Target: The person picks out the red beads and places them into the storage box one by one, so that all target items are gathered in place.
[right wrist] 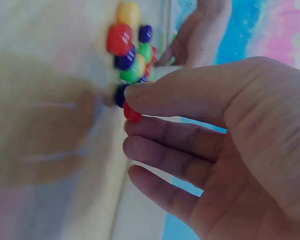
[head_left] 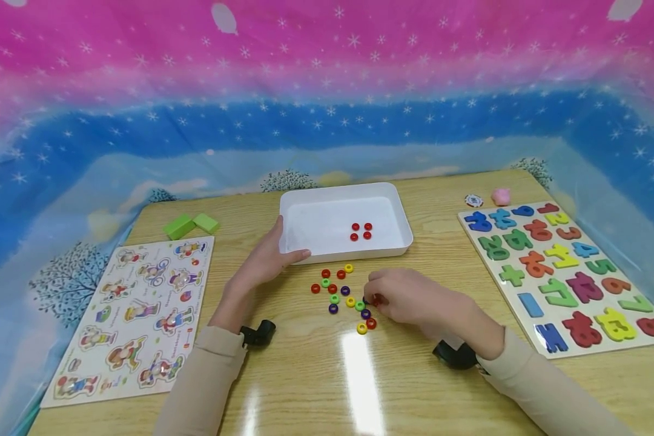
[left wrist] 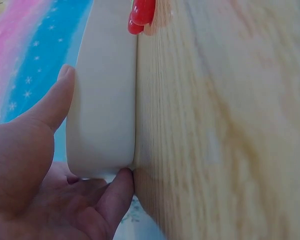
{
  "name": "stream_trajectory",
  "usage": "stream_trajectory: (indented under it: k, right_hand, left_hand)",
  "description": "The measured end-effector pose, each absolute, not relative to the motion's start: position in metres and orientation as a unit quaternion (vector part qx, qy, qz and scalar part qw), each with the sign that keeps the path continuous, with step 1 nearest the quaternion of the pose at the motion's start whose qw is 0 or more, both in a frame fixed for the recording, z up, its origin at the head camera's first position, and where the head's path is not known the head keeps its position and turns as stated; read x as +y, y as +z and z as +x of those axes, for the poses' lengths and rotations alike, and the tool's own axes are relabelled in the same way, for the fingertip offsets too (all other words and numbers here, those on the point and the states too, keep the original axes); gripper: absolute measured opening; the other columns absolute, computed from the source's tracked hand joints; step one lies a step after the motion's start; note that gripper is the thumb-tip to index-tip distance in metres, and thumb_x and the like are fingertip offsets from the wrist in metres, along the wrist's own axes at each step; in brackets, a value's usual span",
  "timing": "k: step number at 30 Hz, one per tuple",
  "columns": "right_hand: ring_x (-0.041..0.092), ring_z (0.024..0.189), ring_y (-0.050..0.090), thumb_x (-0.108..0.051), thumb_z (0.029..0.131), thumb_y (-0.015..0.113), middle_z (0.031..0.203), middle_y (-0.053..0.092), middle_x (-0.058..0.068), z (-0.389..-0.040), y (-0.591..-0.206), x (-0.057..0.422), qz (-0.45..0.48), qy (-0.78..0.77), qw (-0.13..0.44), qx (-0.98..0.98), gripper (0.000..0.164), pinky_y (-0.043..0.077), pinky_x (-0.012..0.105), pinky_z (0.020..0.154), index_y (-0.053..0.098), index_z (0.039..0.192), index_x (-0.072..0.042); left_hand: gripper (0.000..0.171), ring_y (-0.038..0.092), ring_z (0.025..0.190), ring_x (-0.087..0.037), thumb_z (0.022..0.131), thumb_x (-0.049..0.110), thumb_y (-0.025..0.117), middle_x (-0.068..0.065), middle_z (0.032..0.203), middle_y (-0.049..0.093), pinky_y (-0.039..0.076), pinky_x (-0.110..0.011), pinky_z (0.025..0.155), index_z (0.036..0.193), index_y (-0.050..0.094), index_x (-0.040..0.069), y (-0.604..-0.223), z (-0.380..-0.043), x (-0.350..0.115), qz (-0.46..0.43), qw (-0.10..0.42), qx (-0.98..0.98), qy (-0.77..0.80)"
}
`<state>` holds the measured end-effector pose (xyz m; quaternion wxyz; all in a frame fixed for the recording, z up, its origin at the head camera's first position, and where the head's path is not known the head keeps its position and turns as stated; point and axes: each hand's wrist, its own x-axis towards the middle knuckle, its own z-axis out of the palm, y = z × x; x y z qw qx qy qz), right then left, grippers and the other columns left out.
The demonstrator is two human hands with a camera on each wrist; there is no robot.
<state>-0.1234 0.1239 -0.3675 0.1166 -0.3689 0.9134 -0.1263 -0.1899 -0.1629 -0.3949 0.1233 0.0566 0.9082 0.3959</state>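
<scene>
A white tray (head_left: 354,254) stands toward the back of the table with several red ring-shaped beads (head_left: 367,235) inside, right of its middle. At the tray's left front corner my left hand (head_left: 264,257) holds on, thumb over the front rim and fingers against the side. My right hand (head_left: 414,297) is low over the table in front of the tray, pinching a red bead (right wrist: 132,112) between thumb and index finger. A dark blue bead (right wrist: 121,95) lies right by those fingertips. Loose red, green, yellow and purple beads (head_left: 335,299) are scattered to its left.
On the left lies a picture puzzle board (head_left: 201,290), with green blocks (head_left: 179,227) behind it. A number puzzle board (head_left: 501,281) lies on the right; a pink pig figure (head_left: 501,196) and a poker chip (head_left: 473,200) are beyond it. Patterned cloth (head_left: 327,121) encloses the table's back and sides.
</scene>
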Motion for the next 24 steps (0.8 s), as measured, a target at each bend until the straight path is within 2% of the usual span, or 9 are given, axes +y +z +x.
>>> stream_trajectory:
  k: [5, 15, 24]
  right_hand:
    - [0.007, 0.077, 0.051, -0.012, 0.082, 0.067, 0.090, 0.061, -0.011, -0.138, -0.355, 0.126, -0.356, -0.139, 0.084, 0.921, 0.015, 0.048, 0.025, 0.073, 0.069, 0.093, -0.021]
    - [0.016, 0.084, 0.058, -0.009, 0.082, 0.066, 0.093, 0.064, -0.001, -0.196, -0.353, 0.128, -0.298, -0.179, 0.038, 0.937, 0.016, 0.051, 0.033, 0.077, 0.070, 0.097, -0.012]
    - [0.019, 0.080, 0.050, -0.004, 0.083, 0.055, 0.096, 0.064, 0.005, -0.232, -0.375, 0.127, -0.256, -0.157, 0.029, 0.954, 0.021, 0.043, 0.031, 0.071, 0.068, 0.098, -0.008]
  left_hand:
    - [0.110, 0.007, 0.145, -0.024, 0.078, 0.059, 0.062, -0.001, 0.158, -0.001, 0.018, -0.047, 0.116, 0.149, -0.011, 0.018, -0.394, -0.190, -0.163, 0.056, 0.126, 0.909, 0.394]
    - [0.108, 0.008, 0.145, -0.024, 0.080, 0.052, 0.064, -0.002, 0.158, 0.000, 0.019, -0.048, 0.115, 0.149, -0.012, 0.017, -0.395, -0.190, -0.163, 0.065, 0.117, 0.906, 0.401]
    - [0.108, 0.007, 0.145, -0.024, 0.081, 0.054, 0.063, -0.002, 0.158, 0.000, 0.019, -0.047, 0.116, 0.149, -0.012, 0.017, -0.393, -0.189, -0.162, 0.059, 0.123, 0.909, 0.395]
